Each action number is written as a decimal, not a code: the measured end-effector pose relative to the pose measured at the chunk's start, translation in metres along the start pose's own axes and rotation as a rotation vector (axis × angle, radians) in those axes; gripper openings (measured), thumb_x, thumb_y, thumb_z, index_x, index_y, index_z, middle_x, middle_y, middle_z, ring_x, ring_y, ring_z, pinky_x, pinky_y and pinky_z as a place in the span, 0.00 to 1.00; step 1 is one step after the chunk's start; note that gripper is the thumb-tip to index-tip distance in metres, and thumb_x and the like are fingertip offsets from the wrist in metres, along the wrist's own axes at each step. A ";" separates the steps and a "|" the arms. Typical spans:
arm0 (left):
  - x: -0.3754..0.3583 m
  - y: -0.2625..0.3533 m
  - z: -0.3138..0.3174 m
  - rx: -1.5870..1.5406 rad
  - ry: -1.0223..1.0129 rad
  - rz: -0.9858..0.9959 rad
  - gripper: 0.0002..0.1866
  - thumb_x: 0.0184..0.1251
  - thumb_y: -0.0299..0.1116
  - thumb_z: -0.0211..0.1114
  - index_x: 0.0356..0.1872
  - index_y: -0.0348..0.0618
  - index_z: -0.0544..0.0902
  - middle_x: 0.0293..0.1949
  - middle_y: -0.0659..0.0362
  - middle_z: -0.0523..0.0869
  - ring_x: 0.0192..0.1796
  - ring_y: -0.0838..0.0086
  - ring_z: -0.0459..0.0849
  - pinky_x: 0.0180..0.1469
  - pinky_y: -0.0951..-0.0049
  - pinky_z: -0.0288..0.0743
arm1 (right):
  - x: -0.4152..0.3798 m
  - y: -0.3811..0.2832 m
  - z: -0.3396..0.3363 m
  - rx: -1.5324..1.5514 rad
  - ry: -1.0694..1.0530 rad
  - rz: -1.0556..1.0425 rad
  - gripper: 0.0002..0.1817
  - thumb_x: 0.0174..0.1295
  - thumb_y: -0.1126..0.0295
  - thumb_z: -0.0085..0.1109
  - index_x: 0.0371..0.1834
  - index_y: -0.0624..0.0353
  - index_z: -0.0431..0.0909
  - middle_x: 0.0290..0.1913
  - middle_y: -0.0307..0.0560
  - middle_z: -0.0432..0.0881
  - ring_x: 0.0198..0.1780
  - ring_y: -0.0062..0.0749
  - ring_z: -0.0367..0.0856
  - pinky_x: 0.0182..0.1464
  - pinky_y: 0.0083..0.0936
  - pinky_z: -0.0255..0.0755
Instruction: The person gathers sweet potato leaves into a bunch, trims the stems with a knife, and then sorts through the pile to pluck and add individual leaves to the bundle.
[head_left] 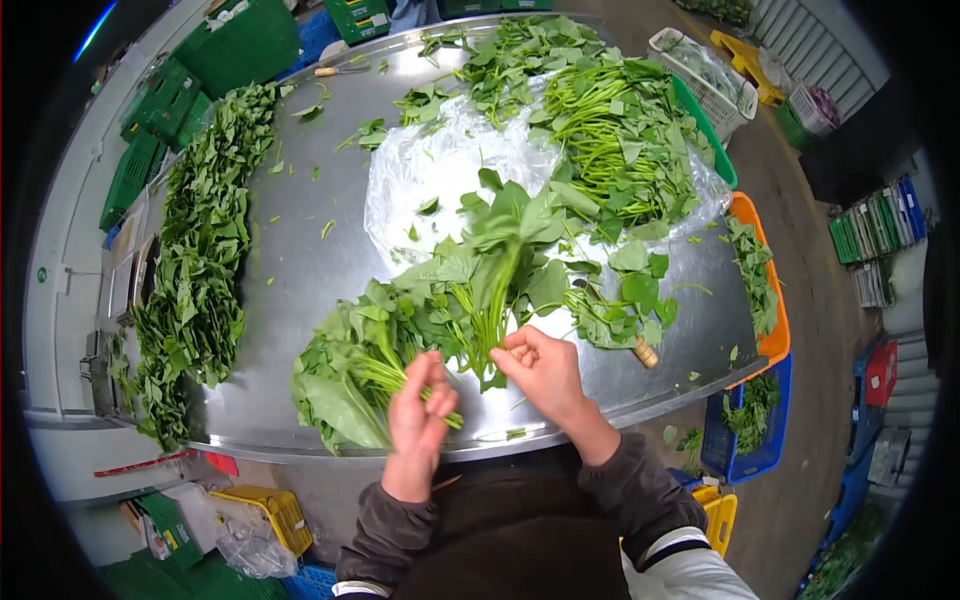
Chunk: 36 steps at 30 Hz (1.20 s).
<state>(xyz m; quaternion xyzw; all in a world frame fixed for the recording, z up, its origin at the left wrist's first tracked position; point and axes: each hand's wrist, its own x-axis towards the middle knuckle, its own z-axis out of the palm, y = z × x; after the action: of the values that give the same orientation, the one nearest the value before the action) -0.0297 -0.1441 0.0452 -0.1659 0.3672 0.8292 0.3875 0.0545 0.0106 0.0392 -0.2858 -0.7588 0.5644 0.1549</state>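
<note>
My left hand (420, 415), slightly blurred, is closed around the stems of a bunch of leafy greens (345, 375); its leaves fan out to the left over the table's near edge. Beside it, my right hand (548, 372) has its fingers curled in a pinch at the lower stems of other leafy greens (500, 265), whose leaves point away from me. Just right of that hand, a wooden handle (646, 352) sticks out from under a small loose clump of greens (625, 300); whatever it belongs to is mostly covered.
The metal table (310, 230) carries a long row of greens (205, 250) at left. Clear plastic sheeting (400, 190) lies under a large stemmed pile (620, 130). Orange (778, 330) and blue crates (770, 440) stand against the right edge. A wooden-handled tool (340, 70) lies far back.
</note>
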 end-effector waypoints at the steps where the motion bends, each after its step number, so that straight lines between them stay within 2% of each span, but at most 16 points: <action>1: -0.006 -0.008 0.012 0.083 -0.002 0.033 0.10 0.63 0.30 0.57 0.43 0.36 0.74 0.28 0.63 0.76 0.15 0.86 0.59 0.18 0.85 0.53 | -0.004 -0.009 -0.001 -0.004 -0.005 -0.034 0.08 0.50 0.68 0.64 0.27 0.60 0.76 0.15 0.39 0.75 0.15 0.21 0.70 0.20 0.20 0.64; 3: -0.011 -0.022 0.026 0.174 -0.003 0.053 0.14 0.60 0.24 0.59 0.47 0.33 0.73 0.38 0.57 0.80 0.17 0.87 0.62 0.18 0.85 0.55 | -0.011 -0.012 0.000 -0.119 -0.002 -0.155 0.08 0.50 0.68 0.63 0.23 0.58 0.74 0.17 0.43 0.76 0.16 0.31 0.75 0.20 0.25 0.66; 12: -0.003 -0.029 0.025 0.225 -0.037 -0.026 0.07 0.58 0.27 0.62 0.36 0.40 0.75 0.18 0.66 0.72 0.13 0.87 0.60 0.13 0.84 0.50 | -0.023 -0.016 -0.012 -0.251 -0.060 -0.422 0.07 0.49 0.70 0.60 0.22 0.58 0.72 0.21 0.44 0.76 0.19 0.39 0.75 0.20 0.28 0.67; 14: -0.003 -0.035 0.024 0.262 -0.108 -0.032 0.06 0.61 0.28 0.60 0.36 0.39 0.74 0.23 0.63 0.75 0.14 0.86 0.62 0.13 0.85 0.51 | -0.021 -0.017 -0.015 -0.255 -0.064 -0.447 0.07 0.49 0.71 0.60 0.22 0.59 0.71 0.20 0.44 0.76 0.19 0.39 0.75 0.20 0.28 0.67; 16: 0.000 -0.048 0.025 0.273 0.104 0.142 0.07 0.65 0.30 0.56 0.38 0.37 0.72 0.31 0.59 0.76 0.15 0.86 0.64 0.13 0.85 0.53 | -0.021 -0.018 -0.017 -0.108 -0.080 -0.484 0.08 0.51 0.71 0.60 0.22 0.60 0.71 0.18 0.43 0.73 0.17 0.32 0.74 0.19 0.25 0.66; 17: 0.002 -0.048 0.022 0.262 0.003 0.221 0.08 0.68 0.34 0.52 0.39 0.39 0.71 0.36 0.58 0.75 0.17 0.86 0.65 0.15 0.87 0.55 | -0.022 -0.017 -0.017 -0.107 -0.078 -0.481 0.08 0.51 0.71 0.60 0.22 0.60 0.71 0.18 0.43 0.73 0.17 0.32 0.74 0.19 0.25 0.66; 20: 0.000 -0.027 0.020 0.041 -0.225 0.067 0.09 0.69 0.38 0.50 0.38 0.43 0.70 0.34 0.59 0.74 0.17 0.86 0.63 0.15 0.87 0.55 | -0.023 -0.011 -0.019 0.118 0.029 -0.422 0.07 0.56 0.69 0.57 0.27 0.61 0.73 0.17 0.40 0.73 0.16 0.24 0.72 0.18 0.20 0.65; 22: 0.008 -0.020 0.012 -0.058 -0.211 0.065 0.11 0.69 0.42 0.49 0.36 0.45 0.70 0.32 0.62 0.73 0.16 0.87 0.60 0.15 0.88 0.53 | -0.016 0.006 -0.023 0.839 0.269 0.149 0.08 0.61 0.68 0.53 0.37 0.62 0.73 0.22 0.41 0.77 0.20 0.18 0.73 0.22 0.14 0.65; 23: 0.005 -0.018 0.012 -0.026 -0.239 0.051 0.11 0.69 0.42 0.49 0.36 0.45 0.71 0.32 0.62 0.73 0.16 0.86 0.61 0.15 0.87 0.54 | -0.007 0.018 -0.026 0.914 0.214 0.120 0.14 0.64 0.66 0.48 0.47 0.63 0.70 0.34 0.47 0.79 0.30 0.23 0.77 0.30 0.15 0.70; 24: 0.003 -0.016 0.014 0.008 -0.270 0.034 0.11 0.69 0.42 0.50 0.36 0.45 0.71 0.32 0.62 0.73 0.16 0.86 0.62 0.16 0.87 0.54 | -0.002 0.018 -0.026 0.916 0.220 0.118 0.14 0.64 0.66 0.48 0.47 0.63 0.70 0.34 0.47 0.79 0.30 0.23 0.77 0.30 0.15 0.70; 26: -0.003 -0.023 0.022 0.043 -0.286 0.008 0.11 0.68 0.42 0.51 0.35 0.46 0.71 0.31 0.63 0.73 0.17 0.85 0.63 0.17 0.86 0.56 | 0.004 0.016 -0.024 0.927 -0.193 0.347 0.17 0.65 0.64 0.45 0.51 0.64 0.68 0.43 0.49 0.77 0.40 0.26 0.77 0.39 0.18 0.71; 27: -0.004 -0.027 0.026 0.077 -0.304 -0.012 0.10 0.67 0.42 0.52 0.35 0.46 0.71 0.30 0.64 0.72 0.18 0.84 0.64 0.17 0.86 0.57 | 0.003 0.017 -0.016 0.752 -0.355 0.317 0.22 0.66 0.60 0.40 0.56 0.66 0.64 0.51 0.49 0.74 0.49 0.30 0.76 0.48 0.23 0.70; 31: 0.005 -0.036 0.011 0.086 -0.218 -0.025 0.10 0.67 0.41 0.53 0.34 0.46 0.72 0.30 0.63 0.73 0.23 0.82 0.67 0.19 0.83 0.60 | -0.009 -0.007 -0.006 0.641 -0.412 0.021 0.16 0.66 0.67 0.41 0.46 0.69 0.72 0.44 0.51 0.78 0.46 0.30 0.77 0.49 0.25 0.70; 33: 0.012 -0.018 0.003 -0.075 -0.376 0.068 0.10 0.66 0.40 0.54 0.34 0.46 0.74 0.33 0.60 0.76 0.24 0.81 0.68 0.21 0.83 0.60 | -0.015 -0.010 -0.010 0.832 -0.130 -0.021 0.14 0.66 0.70 0.41 0.37 0.70 0.74 0.37 0.51 0.78 0.40 0.30 0.78 0.46 0.26 0.70; 34: 0.012 -0.012 0.000 0.041 -0.253 0.138 0.10 0.66 0.41 0.53 0.34 0.46 0.74 0.35 0.60 0.77 0.24 0.78 0.69 0.25 0.80 0.64 | -0.017 -0.011 -0.013 0.831 -0.137 -0.016 0.14 0.66 0.70 0.41 0.37 0.70 0.74 0.37 0.51 0.78 0.40 0.30 0.78 0.46 0.26 0.70; 36: 0.010 -0.016 0.009 -0.054 -0.287 0.147 0.11 0.66 0.40 0.54 0.35 0.44 0.75 0.35 0.58 0.78 0.25 0.74 0.70 0.32 0.75 0.69 | -0.021 -0.013 -0.018 0.730 -0.136 -0.139 0.15 0.67 0.68 0.41 0.33 0.69 0.74 0.34 0.51 0.78 0.36 0.30 0.78 0.44 0.27 0.71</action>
<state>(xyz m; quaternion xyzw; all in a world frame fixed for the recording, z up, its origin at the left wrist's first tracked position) -0.0239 -0.1258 0.0377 -0.0286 0.2969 0.8799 0.3698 0.0774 0.0090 0.0584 -0.1214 -0.5339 0.8035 0.2337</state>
